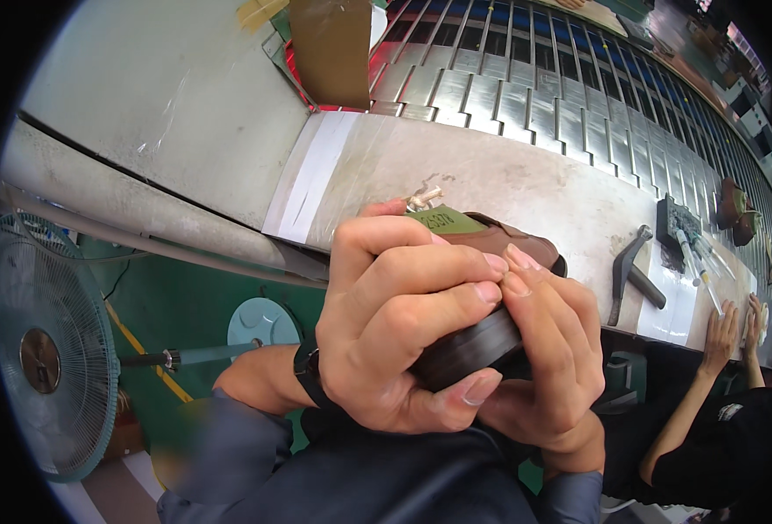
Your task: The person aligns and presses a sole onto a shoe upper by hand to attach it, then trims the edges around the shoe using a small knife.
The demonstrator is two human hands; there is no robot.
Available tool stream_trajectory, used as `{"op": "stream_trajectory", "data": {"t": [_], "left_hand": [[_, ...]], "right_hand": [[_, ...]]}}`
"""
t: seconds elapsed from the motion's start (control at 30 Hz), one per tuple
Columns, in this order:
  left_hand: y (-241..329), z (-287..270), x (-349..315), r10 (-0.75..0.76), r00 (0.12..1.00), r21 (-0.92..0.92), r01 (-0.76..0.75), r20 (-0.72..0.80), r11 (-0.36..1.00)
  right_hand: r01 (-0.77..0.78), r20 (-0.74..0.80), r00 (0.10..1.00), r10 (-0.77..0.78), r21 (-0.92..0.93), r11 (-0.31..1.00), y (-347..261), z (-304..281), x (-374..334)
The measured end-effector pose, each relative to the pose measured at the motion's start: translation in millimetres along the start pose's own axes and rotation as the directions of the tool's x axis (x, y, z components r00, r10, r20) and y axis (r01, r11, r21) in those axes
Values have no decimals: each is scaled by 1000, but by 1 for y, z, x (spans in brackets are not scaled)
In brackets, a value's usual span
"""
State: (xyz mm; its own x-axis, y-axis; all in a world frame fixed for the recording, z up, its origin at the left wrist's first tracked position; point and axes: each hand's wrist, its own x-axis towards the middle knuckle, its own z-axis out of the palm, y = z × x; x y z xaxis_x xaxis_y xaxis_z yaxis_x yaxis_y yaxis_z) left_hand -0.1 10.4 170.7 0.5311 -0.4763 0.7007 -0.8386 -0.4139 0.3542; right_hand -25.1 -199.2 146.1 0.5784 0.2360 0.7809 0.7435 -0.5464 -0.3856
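Both hands are wrapped round a brown leather shoe (522, 244), held over the near edge of the workbench. Its dark sole or heel (471, 352) faces me between the palms. My left hand (390, 319) grips from the left, fingers curled over the top and thumb beneath. On the other side, my right hand (550, 354) presses its bent fingers against the shoe, their tips meeting those of the left. A green printed label (449, 220) shows at the shoe beyond my left fingers, near a small pale bundle (425, 199). Much of the shoe is hidden by my hands.
Right of me on the bench (386, 148) lie a hammer (632, 271) and a dark holder (676, 223) with brush-like sticks. Beyond runs a metal slat conveyor (526, 96), carrying another brown shoe (735, 214). A co-worker's hand (720, 336) rests far right. A fan (49, 349) stands left.
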Motion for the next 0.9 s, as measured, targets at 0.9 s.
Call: {"op": "stream_trajectory", "data": {"t": [0.9], "left_hand": [[-51,94,-101,-326,930,-272,275,-167,922]], "right_hand": [[-71,582,811,52,9,997,66,21,12]]}}
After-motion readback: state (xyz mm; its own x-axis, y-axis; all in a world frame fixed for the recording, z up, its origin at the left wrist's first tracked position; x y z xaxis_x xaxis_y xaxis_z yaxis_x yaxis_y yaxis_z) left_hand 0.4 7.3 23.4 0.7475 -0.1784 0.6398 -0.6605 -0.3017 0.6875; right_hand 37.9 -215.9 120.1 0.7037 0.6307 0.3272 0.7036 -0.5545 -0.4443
